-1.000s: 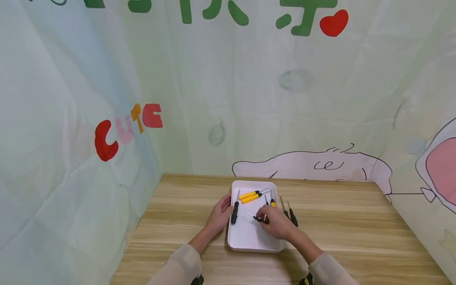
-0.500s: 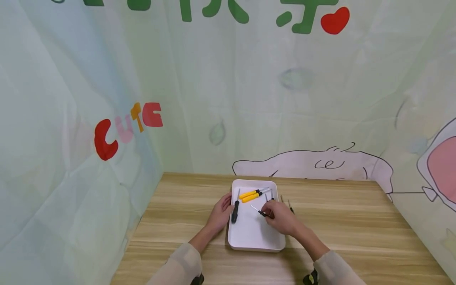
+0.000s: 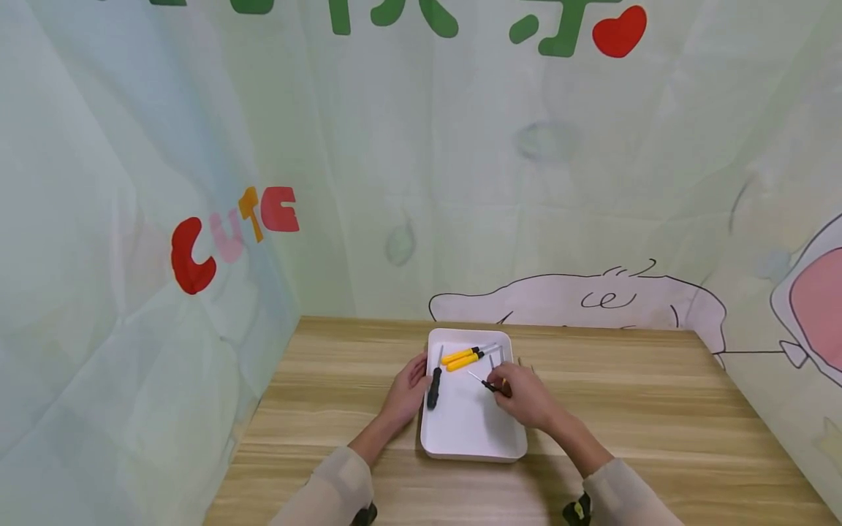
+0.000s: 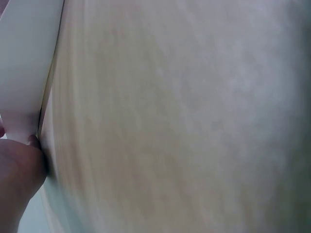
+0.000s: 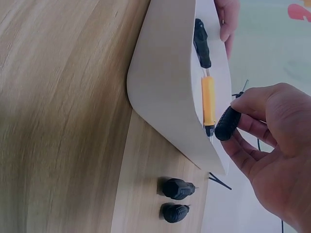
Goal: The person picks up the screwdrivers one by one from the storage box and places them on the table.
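A white tray (image 3: pixel 470 435) stands on the table with several screwdrivers in it. My left hand (image 3: pixel 406 387) grips the tray's left wall. Over the tray's right part, my right hand (image 3: pixel 526 394) pinches a small black-handled screwdriver (image 5: pixel 228 124), its thin shaft pointing forward and left in the head view. Along the left inner wall lies a larger black screwdriver (image 3: pixel 434 389). Two yellow-handled screwdrivers, the nearer one (image 3: pixel 464 361) beside the other (image 3: pixel 460 356), lie near the far end. Two more shafts (image 3: pixel 502 355) show at the far right; my right hand hides their handles.
Outside the tray's right side, two black-handled screwdrivers lie on the wooden table (image 3: pixel 658 409), one handle (image 5: pixel 178 189) beside the other (image 5: pixel 175 212). A printed cloth backdrop (image 3: pixel 460 183) rises behind the table and at its sides.
My right hand, still pinching the black screwdriver, has moved to the right and slightly forward over the tray. It now covers more of the screwdrivers there. My left hand stays at the tray wall.
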`<state>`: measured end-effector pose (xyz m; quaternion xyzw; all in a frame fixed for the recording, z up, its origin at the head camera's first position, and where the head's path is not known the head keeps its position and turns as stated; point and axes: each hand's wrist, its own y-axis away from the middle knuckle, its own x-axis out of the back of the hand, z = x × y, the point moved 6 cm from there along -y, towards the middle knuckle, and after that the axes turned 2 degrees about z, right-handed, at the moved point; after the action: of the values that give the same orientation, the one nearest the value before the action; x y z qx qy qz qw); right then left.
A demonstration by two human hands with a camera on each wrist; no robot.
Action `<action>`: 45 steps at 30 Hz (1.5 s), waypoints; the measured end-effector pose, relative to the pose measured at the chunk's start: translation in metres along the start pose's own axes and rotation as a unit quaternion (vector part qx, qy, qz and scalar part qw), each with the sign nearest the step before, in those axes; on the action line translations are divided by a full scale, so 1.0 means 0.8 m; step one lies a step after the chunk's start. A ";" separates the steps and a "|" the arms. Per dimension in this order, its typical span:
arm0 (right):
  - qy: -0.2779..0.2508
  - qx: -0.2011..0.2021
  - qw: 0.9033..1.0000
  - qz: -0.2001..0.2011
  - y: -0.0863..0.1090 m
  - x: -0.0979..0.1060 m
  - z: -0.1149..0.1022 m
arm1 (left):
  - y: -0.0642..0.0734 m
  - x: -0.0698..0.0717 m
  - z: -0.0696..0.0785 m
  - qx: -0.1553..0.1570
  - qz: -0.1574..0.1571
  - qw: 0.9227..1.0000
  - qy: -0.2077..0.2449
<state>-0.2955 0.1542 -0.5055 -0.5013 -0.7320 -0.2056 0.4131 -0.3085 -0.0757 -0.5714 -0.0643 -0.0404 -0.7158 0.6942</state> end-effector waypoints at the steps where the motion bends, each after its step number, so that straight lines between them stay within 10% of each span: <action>1: 0.001 0.002 1.000 0.003 0.000 0.001 0.001 | 0.000 0.000 0.000 0.001 0.000 1.000 0.001; 45: 0.020 -0.022 0.997 0.069 0.013 0.033 0.053 | 0.000 0.000 -0.002 -0.002 -0.003 1.000 0.000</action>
<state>-0.3067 0.2035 -0.5093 -0.5553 -0.6826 -0.2029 0.4296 -0.3085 -0.0760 -0.5728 -0.0654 -0.0395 -0.7182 0.6916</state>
